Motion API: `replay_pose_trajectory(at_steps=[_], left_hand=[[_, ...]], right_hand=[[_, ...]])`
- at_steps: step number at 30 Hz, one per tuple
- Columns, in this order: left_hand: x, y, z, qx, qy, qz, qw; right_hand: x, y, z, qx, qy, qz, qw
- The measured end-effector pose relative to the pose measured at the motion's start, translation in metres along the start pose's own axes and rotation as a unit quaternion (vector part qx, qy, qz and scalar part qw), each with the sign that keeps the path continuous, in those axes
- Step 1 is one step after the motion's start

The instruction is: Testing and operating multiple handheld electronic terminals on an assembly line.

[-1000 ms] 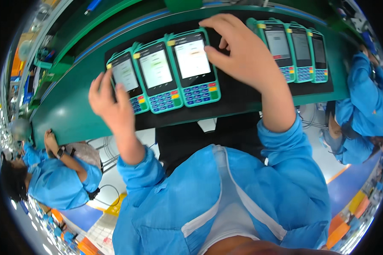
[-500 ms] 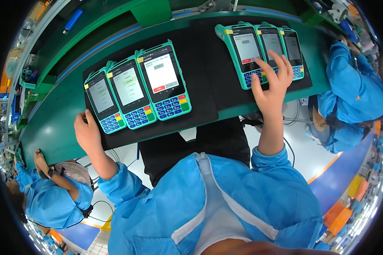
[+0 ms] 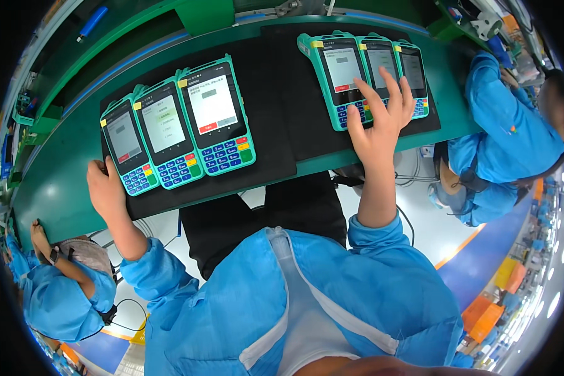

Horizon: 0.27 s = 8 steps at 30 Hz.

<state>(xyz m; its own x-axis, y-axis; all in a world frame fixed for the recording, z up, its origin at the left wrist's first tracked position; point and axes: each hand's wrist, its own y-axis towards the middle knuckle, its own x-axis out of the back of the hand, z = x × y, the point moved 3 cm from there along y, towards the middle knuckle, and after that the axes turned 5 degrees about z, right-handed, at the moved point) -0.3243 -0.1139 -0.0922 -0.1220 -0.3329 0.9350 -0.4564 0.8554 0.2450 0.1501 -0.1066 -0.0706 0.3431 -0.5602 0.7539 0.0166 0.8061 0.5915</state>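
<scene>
Three teal payment terminals with lit screens and blue keypads lean side by side on the left: a leftmost one [image 3: 120, 135], a middle one [image 3: 163, 122] and a right one [image 3: 213, 103]. By the leftmost terminal's lower left edge is my left hand [image 3: 108, 194], thumb apart from its bent fingers, gripping nothing visible. A second row of three terminals stands on the right: a near one [image 3: 341, 69], a middle one [image 3: 381, 59] and a far one [image 3: 413, 69]. Over this row hovers my right hand [image 3: 382, 128], fingers spread, covering parts of the keypads. Whether a fingertip touches a screen is unclear.
Both rows lie on a black mat [image 3: 276, 119] on a green bench [image 3: 62, 194]. A green shelf frame [image 3: 207, 15] runs along the back, with a blue pen-like object [image 3: 93, 24]. Co-workers in blue sit at left [image 3: 69, 294] and right [image 3: 514, 119].
The whole view has shifted, moving the scene leftward. The leftmost terminal's screen now shows a dialog with a red button instead of a list. Both hands keep nearly the same place beside the terminals.
</scene>
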Motion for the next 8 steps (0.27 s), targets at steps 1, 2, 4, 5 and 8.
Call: replay_pose_trajectory(at_steps=[1,2,4,5,8], left_hand=[[0.001,0.002,0.001,-0.002,0.002,0.001,1.000],[0.004,0.001,-0.003,0.004,-0.001,0.002,1.000],[0.003,0.002,-0.001,0.001,-0.001,0.000,1.000],[0.003,0.002,0.000,0.000,0.000,-0.002,1.000],[0.005,0.000,-0.001,0.003,0.010,0.003,1.000]], right_hand=[[0.000,0.004,0.002,0.000,-0.001,0.000,1.000],[0.001,0.010,0.003,0.005,-0.016,0.005,1.000],[0.000,0.019,0.005,0.009,-0.031,0.010,0.999],[-0.001,0.021,0.006,0.009,-0.046,0.019,0.999],[-0.004,0.022,0.004,0.001,-0.058,0.038,0.998]])
